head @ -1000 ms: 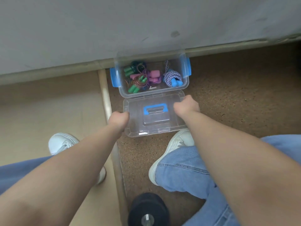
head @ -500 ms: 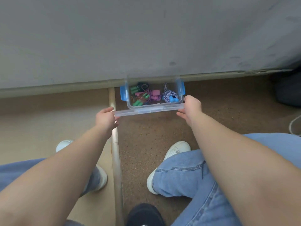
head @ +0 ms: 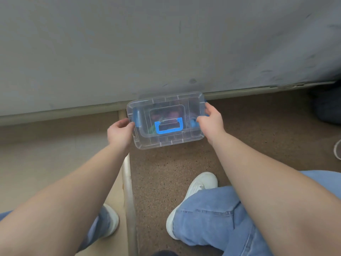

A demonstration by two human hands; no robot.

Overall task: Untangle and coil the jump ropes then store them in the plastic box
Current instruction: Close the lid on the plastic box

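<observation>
Clear lid (head: 166,122) sitting over box (head: 202,105) at floor's wall edge. Left hand (head: 119,133), right hand (head: 210,121) gripping lid's short ends. Light, stiff, slick plastic; ropes (head: 171,114) blurred inside. Best gripping at ends.

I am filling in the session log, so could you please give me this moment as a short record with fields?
setting: floor beside a grey wall
box: clear plastic box against the wall's base
lid: lid with blue handle lies over the box
ropes: ropes seen blurred through the lid, colours faint
left hand: left hand holds the lid's left end
right hand: right hand holds the lid's right end
latches: blue, partly hidden; cannot tell if fastened
also in view: white shoe, jeans
</observation>
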